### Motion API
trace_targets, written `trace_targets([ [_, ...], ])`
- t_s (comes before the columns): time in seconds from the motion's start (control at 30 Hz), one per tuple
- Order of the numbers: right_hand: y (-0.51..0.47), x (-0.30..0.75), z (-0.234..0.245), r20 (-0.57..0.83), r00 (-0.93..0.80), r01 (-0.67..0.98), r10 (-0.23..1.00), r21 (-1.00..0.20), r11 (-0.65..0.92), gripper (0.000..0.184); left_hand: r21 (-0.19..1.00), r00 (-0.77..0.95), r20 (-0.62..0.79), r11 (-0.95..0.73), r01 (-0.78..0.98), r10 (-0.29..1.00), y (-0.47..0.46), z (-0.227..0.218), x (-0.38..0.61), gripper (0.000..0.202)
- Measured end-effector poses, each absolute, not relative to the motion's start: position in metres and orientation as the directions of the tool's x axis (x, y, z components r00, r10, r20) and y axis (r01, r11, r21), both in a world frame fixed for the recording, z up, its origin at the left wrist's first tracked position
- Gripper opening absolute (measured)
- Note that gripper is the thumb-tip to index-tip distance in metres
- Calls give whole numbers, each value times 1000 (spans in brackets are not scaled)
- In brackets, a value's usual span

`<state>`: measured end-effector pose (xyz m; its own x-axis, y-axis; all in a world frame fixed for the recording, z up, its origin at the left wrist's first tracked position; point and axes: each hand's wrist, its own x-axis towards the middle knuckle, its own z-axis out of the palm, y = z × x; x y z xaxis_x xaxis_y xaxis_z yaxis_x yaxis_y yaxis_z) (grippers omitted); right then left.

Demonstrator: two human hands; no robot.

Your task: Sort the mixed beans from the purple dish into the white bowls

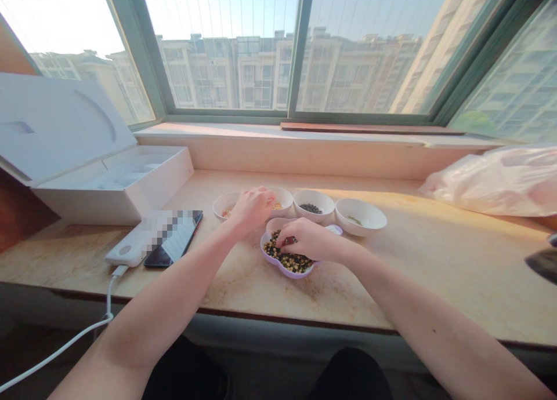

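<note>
Clock directions are taken around the mixed beans, with twelve o'clock toward the window. At ten o'clock stands the first white bowl [220, 207], a little pale food showing in it. At eleven, the left hand [255, 207] bends over the bowls, fingertips toward the second bowl [285, 199], near twelve; whether its grip is closed on anything I cannot tell. In the centre, the lilac-rimmed dish [299, 275] sits on the table [418, 272], holding dark and tan mixed beans [297, 264]. The right hand [302, 237] comes in from four o'clock, thumb and fingers curled down among them; whether the tips pinch a bean is hidden. The beans should be light, hard and smooth, apt to roll, so best taken singly across the middle. At one o'clock, the third bowl [296, 203] holds black beans [311, 208]; at two, the fourth bowl [374, 220] holds a few greenish ones.
</note>
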<state>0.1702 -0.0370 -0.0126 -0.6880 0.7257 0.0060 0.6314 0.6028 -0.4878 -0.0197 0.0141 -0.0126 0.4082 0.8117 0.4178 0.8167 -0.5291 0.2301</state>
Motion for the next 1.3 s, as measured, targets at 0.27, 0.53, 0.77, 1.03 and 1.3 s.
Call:
trace_targets([
  [0.27, -30, 184, -8, 157, -596, 510, 787, -684, 522, 9, 369, 478, 463, -653, 662, 746, 8, -14, -16, 23],
  [0.53, -15, 192, -11, 118, -301, 285, 946, -936, 207, 44, 364, 612, 495, -786, 499, 617, 2, -15, -12, 21],
  [0.77, -20, 191, -1, 46, -301, 226, 952, -967, 119, 64, 392, 608, 542, -815, 427, 579, 2, -17, -10, 17],
  [1.03, -22, 191, -4, 82, -330, 491, 940, -836, 246, 49, 366, 523, 535, -740, 564, 663, 8, -16, -13, 19],
  [1.3, -41, 188, 6, -60, -685, 661, 726, -470, 584, 28, 314, 381, 516, -583, 749, 767, 16, -16, -22, 25],
])
